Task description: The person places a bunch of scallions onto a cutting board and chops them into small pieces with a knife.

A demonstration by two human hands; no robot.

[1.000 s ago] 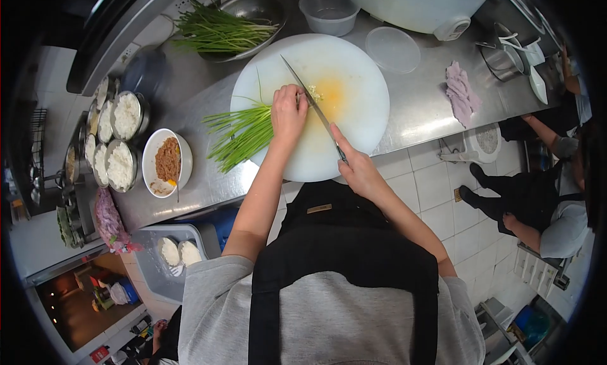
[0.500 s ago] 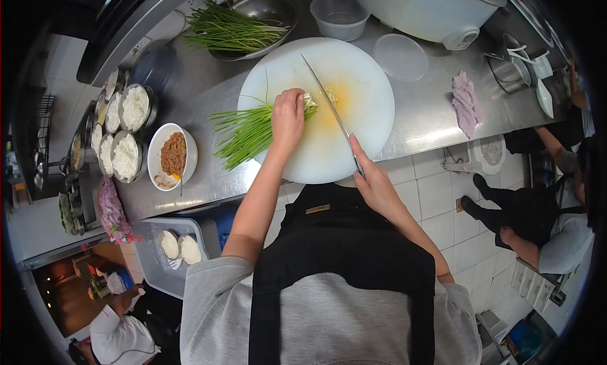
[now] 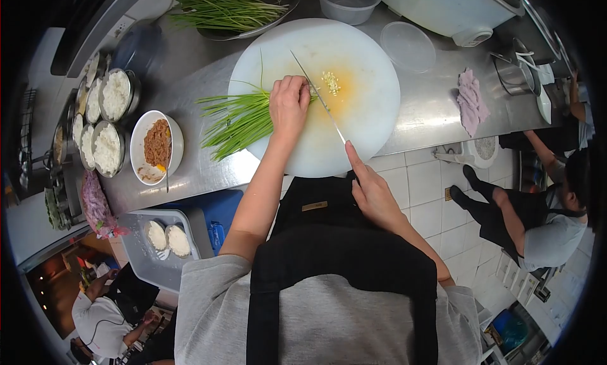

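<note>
While our left hand grips long, thin green stalks across the round white cutting board, presumably steadying them, we clasp the slim steel knife in our right hand.

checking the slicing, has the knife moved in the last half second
Yes: judged against the round white board, the knife has shifted toward the picture's left, closer to the left hand.

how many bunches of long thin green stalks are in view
2: one bunch under the left hand, partly on the round white cutting board; another bunch in the metal bowl. More may be hidden.
</note>
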